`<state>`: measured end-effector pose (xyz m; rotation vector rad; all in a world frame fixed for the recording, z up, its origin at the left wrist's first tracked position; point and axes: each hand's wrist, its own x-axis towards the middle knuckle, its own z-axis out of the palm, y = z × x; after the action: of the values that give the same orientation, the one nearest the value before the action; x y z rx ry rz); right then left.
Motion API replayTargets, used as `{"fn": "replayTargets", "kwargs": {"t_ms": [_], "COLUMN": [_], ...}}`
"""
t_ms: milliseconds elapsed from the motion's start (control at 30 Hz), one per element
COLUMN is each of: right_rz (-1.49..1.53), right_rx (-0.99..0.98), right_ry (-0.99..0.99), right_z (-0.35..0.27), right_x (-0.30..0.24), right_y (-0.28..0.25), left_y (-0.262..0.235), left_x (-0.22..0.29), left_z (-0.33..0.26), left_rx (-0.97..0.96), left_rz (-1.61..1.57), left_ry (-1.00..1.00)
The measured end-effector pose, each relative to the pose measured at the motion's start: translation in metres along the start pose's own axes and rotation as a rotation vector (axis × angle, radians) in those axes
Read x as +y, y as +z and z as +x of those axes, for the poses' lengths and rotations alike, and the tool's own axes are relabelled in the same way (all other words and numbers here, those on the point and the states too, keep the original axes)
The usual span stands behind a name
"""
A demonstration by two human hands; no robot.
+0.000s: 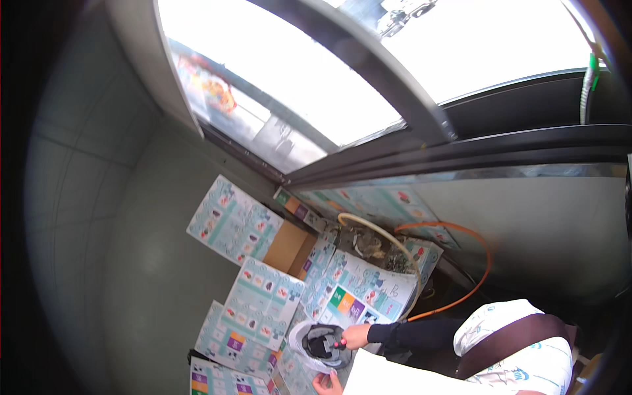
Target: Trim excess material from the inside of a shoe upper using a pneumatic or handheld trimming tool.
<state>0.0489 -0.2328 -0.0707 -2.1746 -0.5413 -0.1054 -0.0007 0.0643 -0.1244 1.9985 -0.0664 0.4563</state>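
A white, rounded hollow shell [296, 343] with a grey and black inside rests on the printed boards, its opening facing up. It resembles an upturned helmet, but I cannot be sure. My right hand [356, 336], in a dark sleeve, reaches across its edge, with closed fingers on a dark part at the inner rim. At the shell's lower edge is my left hand [328, 383], thumb and fingers pinched against the rim. A white sheet or cloth [385, 376] hides the left wrist and forearm.
Pale blue printed cardboard boxes [263, 303] cover the surface around the shell. An open brown carton [289, 247] stands beyond them. An orange hose [488, 257] and a cream hose [388, 243] curve beside a low wall under large windows [296, 66]. A grey wall panel [151, 263] stands left.
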Motion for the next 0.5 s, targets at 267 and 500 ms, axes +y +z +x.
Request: {"fn": "replayTargets", "kwargs": {"t_ms": [267,500], "right_rz": [0.143,0.106], "right_rx": [0.082,0.055], "right_ry": [-0.025,-0.083], "right_z": [0.029,0.035], "right_x": [0.017,0.005], "right_y": [0.02,0.019], "left_y": [-0.061,-0.186], "left_x": [0.015,0.0], "left_z": [0.062,0.16], "left_rx": [0.127,0.353], "left_rz": [0.137,0.568], "left_ry": [0.297,0.911]}}
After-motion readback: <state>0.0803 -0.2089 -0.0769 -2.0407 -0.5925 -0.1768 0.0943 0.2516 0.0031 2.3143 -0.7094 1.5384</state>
